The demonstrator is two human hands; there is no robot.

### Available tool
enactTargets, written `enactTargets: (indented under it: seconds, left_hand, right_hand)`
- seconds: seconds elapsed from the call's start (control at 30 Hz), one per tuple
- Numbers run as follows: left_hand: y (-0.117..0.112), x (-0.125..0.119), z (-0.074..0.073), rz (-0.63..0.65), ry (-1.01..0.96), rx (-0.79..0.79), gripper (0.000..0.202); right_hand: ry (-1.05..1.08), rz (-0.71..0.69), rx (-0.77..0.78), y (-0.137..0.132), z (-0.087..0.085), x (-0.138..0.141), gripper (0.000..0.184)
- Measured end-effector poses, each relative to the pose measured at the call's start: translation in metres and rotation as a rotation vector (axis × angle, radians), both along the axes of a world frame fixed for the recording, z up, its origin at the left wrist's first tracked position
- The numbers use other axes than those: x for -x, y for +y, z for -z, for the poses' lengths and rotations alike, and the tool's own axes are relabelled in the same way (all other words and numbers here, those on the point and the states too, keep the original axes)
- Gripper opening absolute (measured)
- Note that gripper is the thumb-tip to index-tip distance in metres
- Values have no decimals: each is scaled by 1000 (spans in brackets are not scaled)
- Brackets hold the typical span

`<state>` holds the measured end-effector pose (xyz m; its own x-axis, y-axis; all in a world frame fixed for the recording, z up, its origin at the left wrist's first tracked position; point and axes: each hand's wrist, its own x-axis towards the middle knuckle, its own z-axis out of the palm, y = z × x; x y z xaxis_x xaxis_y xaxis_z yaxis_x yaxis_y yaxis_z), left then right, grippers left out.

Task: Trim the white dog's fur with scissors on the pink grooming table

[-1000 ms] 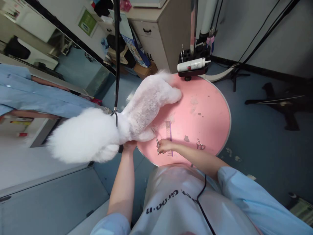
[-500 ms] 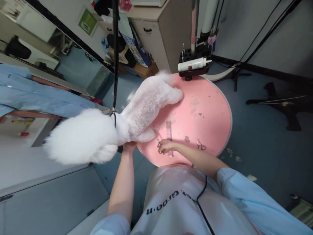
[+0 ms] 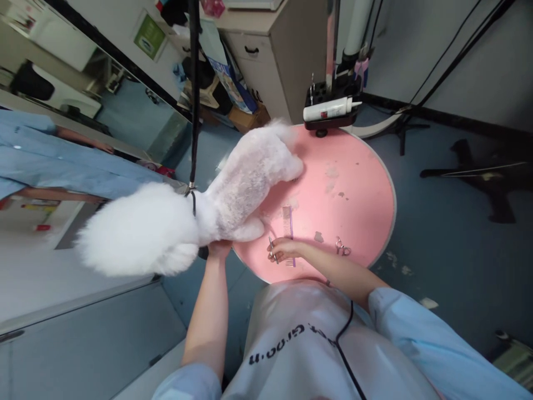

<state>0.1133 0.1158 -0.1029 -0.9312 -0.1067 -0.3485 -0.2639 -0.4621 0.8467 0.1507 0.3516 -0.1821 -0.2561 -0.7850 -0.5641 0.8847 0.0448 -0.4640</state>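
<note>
While the white dog (image 3: 245,183) is on the round pink table (image 3: 366,194), its head (image 3: 137,233) projecting beyond it, the right hand (image 3: 285,250) grasps scissors (image 3: 273,254) near the foreleg (image 3: 249,229), over a comb (image 3: 287,218); the left hand (image 3: 220,248) touches the dog's underside, its fingers largely hidden, their grip indeterminable.

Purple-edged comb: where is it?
In the head view, the comb lies left of centre on the pink table, partly covered by the right hand, between the white dog and loose scissors.
</note>
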Motion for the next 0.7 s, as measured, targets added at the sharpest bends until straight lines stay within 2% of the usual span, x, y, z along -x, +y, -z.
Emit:
enactTargets:
  seconds: [0.1,0.17,0.3,0.37,0.53,0.7]
  left_hand:
    - [1,0,1,-16,3,-17,55]
    - [2,0,1,-23,4,-37,54]
    - [6,1,1,-22,3,-73,52]
    - [8,1,1,-26,-8,-74,52]
    - [13,3,-1,-76,-30,-53,56]
    - [13,9,-2,-111,-66,-74,55]
  right_hand:
    - [37,-45,-10,1,-1,1,28]
    - [159,-118,-72,4,-3,1,26]
    - [733,-268,-405,14,-20,0,19]
    - [922,-280,-478,19,-33,0,20]
    - [1012,-325,-372,24,-59,9,29]
    - [1026,-341,-320,22,-60,22,30]
